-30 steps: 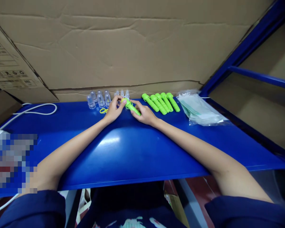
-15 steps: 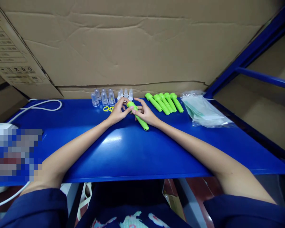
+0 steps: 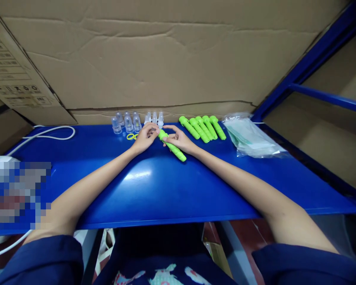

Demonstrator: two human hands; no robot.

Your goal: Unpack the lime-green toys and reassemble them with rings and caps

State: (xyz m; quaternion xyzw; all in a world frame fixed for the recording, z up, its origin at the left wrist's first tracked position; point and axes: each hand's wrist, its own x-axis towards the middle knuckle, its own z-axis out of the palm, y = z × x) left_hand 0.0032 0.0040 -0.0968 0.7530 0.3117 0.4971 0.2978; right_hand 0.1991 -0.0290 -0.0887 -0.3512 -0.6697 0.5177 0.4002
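A lime-green plastic handle with a ribbed, stick-like body lies slantwise between my hands, its thicker head pointing up and left. My right hand grips it just below the head, thumb on top. At the head end, my left hand has its fingers curled together close against the green plastic; what they pinch, if anything, is hidden. Beside my left hand lie thin yellow rings, partly covered by it. Behind it stand small clear-topped white pieces.
Several clear plastic cups stand at the back left. Several similar green handles lie in a row at the back right, beside a clear plastic bag. A white cable loops at left on the blue table. Cardboard walls the back.
The left thumb has come off the green handle's head, and the left hand has drawn slightly left with fingers curled. The yellow at the head's end no longer shows. The right hand keeps its grip.
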